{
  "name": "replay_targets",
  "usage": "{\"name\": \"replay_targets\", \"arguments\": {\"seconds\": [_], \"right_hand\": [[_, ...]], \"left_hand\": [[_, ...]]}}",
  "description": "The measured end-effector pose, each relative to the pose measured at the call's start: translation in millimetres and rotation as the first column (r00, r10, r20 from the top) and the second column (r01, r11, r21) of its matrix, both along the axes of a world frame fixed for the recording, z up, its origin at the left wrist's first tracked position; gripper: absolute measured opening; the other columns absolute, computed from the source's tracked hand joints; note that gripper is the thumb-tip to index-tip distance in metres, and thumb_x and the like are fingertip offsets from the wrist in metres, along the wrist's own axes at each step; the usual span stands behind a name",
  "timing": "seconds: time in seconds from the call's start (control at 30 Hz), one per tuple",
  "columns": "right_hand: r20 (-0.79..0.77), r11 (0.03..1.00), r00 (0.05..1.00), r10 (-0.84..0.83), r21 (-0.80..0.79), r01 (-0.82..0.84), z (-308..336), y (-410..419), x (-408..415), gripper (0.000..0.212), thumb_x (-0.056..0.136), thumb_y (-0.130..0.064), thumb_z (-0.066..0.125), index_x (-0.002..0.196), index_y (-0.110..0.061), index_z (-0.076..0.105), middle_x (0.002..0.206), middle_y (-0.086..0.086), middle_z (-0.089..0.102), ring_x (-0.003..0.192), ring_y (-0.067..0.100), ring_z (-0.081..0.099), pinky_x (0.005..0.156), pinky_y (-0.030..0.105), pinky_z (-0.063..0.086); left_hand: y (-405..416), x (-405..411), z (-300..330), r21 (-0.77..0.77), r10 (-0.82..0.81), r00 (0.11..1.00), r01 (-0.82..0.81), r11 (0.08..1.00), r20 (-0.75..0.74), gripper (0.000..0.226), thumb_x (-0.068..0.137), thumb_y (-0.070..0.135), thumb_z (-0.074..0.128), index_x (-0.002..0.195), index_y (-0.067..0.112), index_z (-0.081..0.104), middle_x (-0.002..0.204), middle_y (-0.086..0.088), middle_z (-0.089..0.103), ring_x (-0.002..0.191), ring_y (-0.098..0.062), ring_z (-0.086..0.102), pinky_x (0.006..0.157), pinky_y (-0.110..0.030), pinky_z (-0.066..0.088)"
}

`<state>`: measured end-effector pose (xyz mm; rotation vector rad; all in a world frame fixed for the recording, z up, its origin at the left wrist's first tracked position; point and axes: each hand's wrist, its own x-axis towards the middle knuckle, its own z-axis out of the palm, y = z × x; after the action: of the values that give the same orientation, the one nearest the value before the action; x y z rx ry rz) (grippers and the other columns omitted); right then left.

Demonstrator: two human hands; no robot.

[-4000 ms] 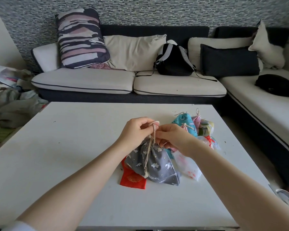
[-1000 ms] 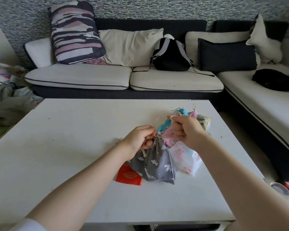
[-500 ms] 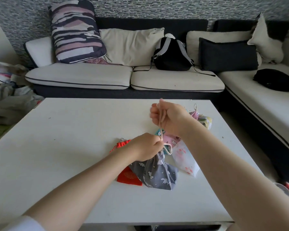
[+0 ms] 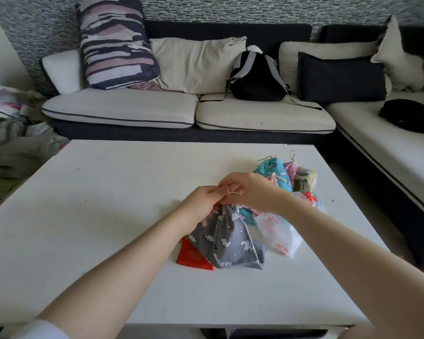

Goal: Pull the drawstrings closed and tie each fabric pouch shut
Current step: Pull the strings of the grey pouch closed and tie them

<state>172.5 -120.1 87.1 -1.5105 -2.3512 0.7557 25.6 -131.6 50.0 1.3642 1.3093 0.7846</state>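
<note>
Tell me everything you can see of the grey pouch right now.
The grey pouch looks like soft cotton printed with white clouds and unicorns. Its mouth is gathered shut at the top. It lies on the white table, overlapping a red pouch. The left hand and right hand pinch its pale drawstring at the neck.

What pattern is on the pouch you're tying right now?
Grey pouch with white clouds and unicorns, seen in the head view.

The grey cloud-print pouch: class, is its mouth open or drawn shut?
Drawn shut: the grey pouch is gathered to a narrow neck where both hands pinch its cord. Knot finished: cannot tell.
</note>
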Motion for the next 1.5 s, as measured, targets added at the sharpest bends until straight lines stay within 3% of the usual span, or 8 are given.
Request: {"name": "replay_targets", "arguments": {"seconds": [0.27,0.47,0.73,0.87,1.03,1.17,1.33,1.5], "right_hand": [[-0.122,0.993,0.991,-0.057,0.092,0.068,1,-2,4,0.020,0.079,-0.025,0.072,0.096,-0.015,0.070,0.091,-0.002,0.072,0.076,0.006,0.061,0.067,0.007,0.044],[0.119,0.984,0.992,-0.052,0.176,0.031,7,-4,-4,0.022,0.085,-0.013,0.062,0.106,-0.011,0.067,0.103,0.005,0.070,0.096,0.020,0.063,0.083,0.027,0.048],[0.301,0.946,0.928,-0.221,0.297,0.129,1,-12,-14,0.023,0.088,0.000,0.039,0.107,-0.004,0.051,0.105,0.012,0.056,0.092,0.032,0.058,0.066,0.036,0.044],[-0.037,0.969,0.979,-0.200,-0.157,0.192,19,-9,-8,0.018,0.096,-0.013,0.040,0.090,-0.007,0.057,0.080,0.008,0.056,0.069,0.022,0.052,0.056,0.025,0.038],[-0.561,0.780,0.682,-0.469,-0.625,0.022,21,-9,6,0.023,0.093,-0.002,0.041,0.072,-0.007,0.050,0.052,0.002,0.048,0.050,0.016,0.043,0.054,0.024,0.035],[-0.613,0.748,0.545,-0.572,-0.663,0.038,18,-4,13,0.025,0.092,-0.006,0.043,0.069,-0.008,0.053,0.054,0.001,0.046,0.053,0.014,0.041,0.056,0.024,0.035],[-0.603,0.722,0.521,-0.604,-0.691,0.038,18,-3,10,0.028,0.093,-0.008,0.043,0.068,-0.007,0.053,0.051,0.000,0.046,0.050,0.013,0.041,0.053,0.022,0.036],[-0.563,0.679,0.523,-0.640,-0.733,0.041,19,-6,12,0.031,0.092,-0.009,0.046,0.062,-0.009,0.054,0.050,0.000,0.045,0.049,0.012,0.040,0.051,0.021,0.035]], "left_hand": [[-4,-6,8,0.090,-0.085,0.995,0.089,0.992,-0.047,0.021,0.094,0.012,0.048,0.075,0.010,0.057,0.070,0.000,0.060,0.064,-0.008,0.058,0.059,-0.012,0.046],[-2,-6,9,0.342,-0.015,0.896,0.184,0.922,-0.444,0.018,0.091,0.015,0.054,0.076,0.007,0.060,0.077,-0.011,0.066,0.072,-0.024,0.060,0.061,-0.027,0.040],[-2,8,18,0.584,0.269,0.830,0.082,0.808,-0.489,0.016,0.087,0.021,0.056,0.086,0.009,0.067,0.085,-0.008,0.071,0.076,-0.026,0.062,0.070,-0.036,0.050],[2,5,18,0.597,0.267,0.847,0.071,0.799,-0.459,0.013,0.085,0.018,0.058,0.089,0.007,0.065,0.092,-0.007,0.068,0.082,-0.026,0.061,0.071,-0.036,0.049],[5,7,22,0.721,0.309,0.889,0.033,0.692,-0.338,0.017,0.084,0.011,0.063,0.101,0.007,0.062,0.097,-0.003,0.063,0.085,-0.018,0.055,0.076,-0.017,0.040],[-2,9,38,0.829,0.310,0.920,0.027,0.558,-0.239,0.018,0.079,0.015,0.065,0.096,0.008,0.061,0.083,0.006,0.053,0.064,-0.006,0.040,0.067,-0.008,0.035],[-1,6,37,0.687,0.206,0.894,0.141,0.713,-0.398,0.018,0.078,0.023,0.071,0.095,0.016,0.070,0.089,0.001,0.066,0.062,-0.003,0.047,0.065,-0.024,0.044],[-1,13,37,0.665,0.219,0.901,0.096,0.740,-0.374,0.013,0.081,0.019,0.069,0.086,0.009,0.062,0.076,0.010,0.059,0.060,-0.003,0.052,0.058,-0.013,0.040]]}}
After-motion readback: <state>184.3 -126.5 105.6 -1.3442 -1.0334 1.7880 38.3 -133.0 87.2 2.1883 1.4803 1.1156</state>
